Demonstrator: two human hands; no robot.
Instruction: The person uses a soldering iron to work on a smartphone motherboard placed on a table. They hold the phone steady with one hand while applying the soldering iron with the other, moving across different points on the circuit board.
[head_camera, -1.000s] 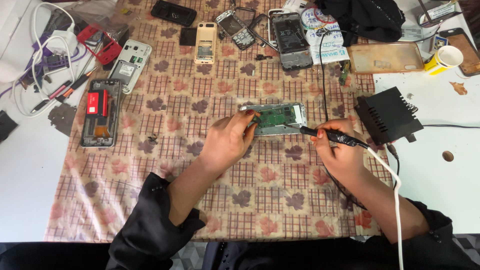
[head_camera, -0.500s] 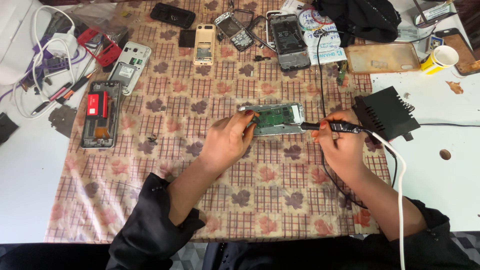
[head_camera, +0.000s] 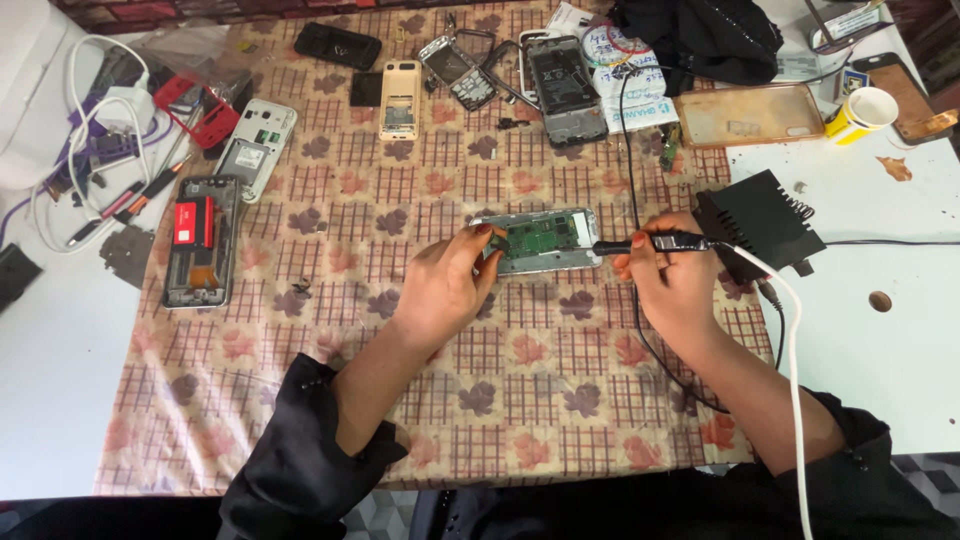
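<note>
On the far left of the white table (head_camera: 60, 330), a tangle of white cable (head_camera: 85, 120) lies beside a red-handled tool (head_camera: 150, 190). Just right of these, on the patterned cloth (head_camera: 330, 330), rests an opened phone with a red part inside (head_camera: 195, 240), and farther back a white phone shell (head_camera: 257, 145) and a cream keypad phone (head_camera: 400, 98). At the middle of the cloth, the left hand (head_camera: 445, 285) has its fingertips pinched together on the left end of an opened phone with a green circuit board (head_camera: 545, 240), which lies flat on the cloth. Right of it, the right hand (head_camera: 670, 275) is clamped around a dark soldering iron (head_camera: 650, 243), held level, its tip at the board's right edge; a white cord (head_camera: 790, 360) runs from it toward the near side. Just beyond sits a black box (head_camera: 760, 220), and far right a clear orange phone case (head_camera: 745, 115) and a yellow-and-white cup (head_camera: 865, 110).
</note>
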